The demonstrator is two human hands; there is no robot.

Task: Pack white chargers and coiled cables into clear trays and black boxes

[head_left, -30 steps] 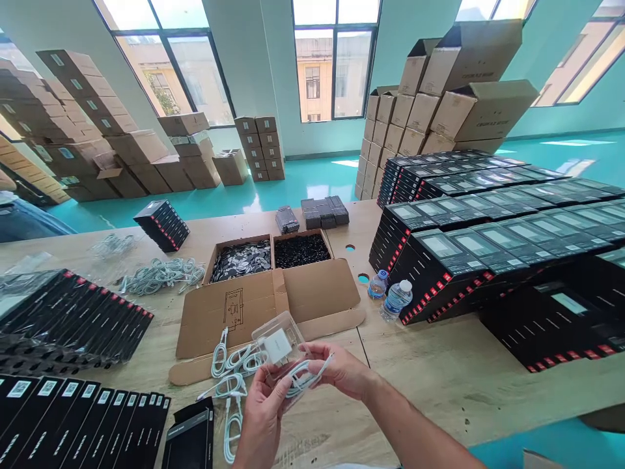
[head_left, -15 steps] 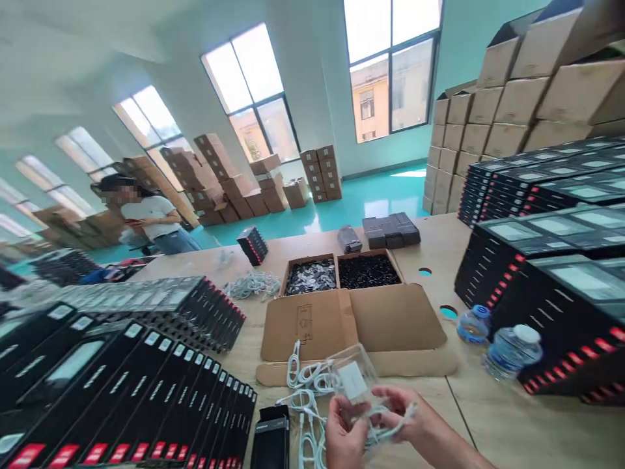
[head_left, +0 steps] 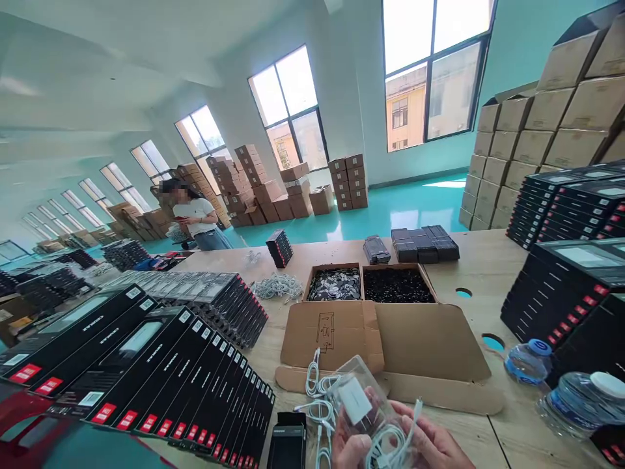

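Note:
My left hand (head_left: 349,451) grips a clear plastic tray (head_left: 362,369) at the bottom centre, its thumb on the near edge. A white charger block (head_left: 355,398) sits in that tray. On the right, my right hand (head_left: 432,443) has its fingers closed around a coiled white cable (head_left: 390,448) held against the tray's near part. One end of the cable sticks up past the fingers. Loose coiled white cables (head_left: 320,412) lie just left of my hands, beside an open black box (head_left: 287,444).
Rows of black boxes (head_left: 195,384) stand left; more stacks (head_left: 561,293) rise right, near water bottles (head_left: 530,361). Ahead lie a cardboard flap (head_left: 430,339) and cartons of silvery pieces (head_left: 334,284) and black pieces (head_left: 398,286). A person (head_left: 198,218) stands across the table.
My view has swung left, so the scene sits further right. The tray and charger have tilted more toward me, and the cable coil is now close against the tray.

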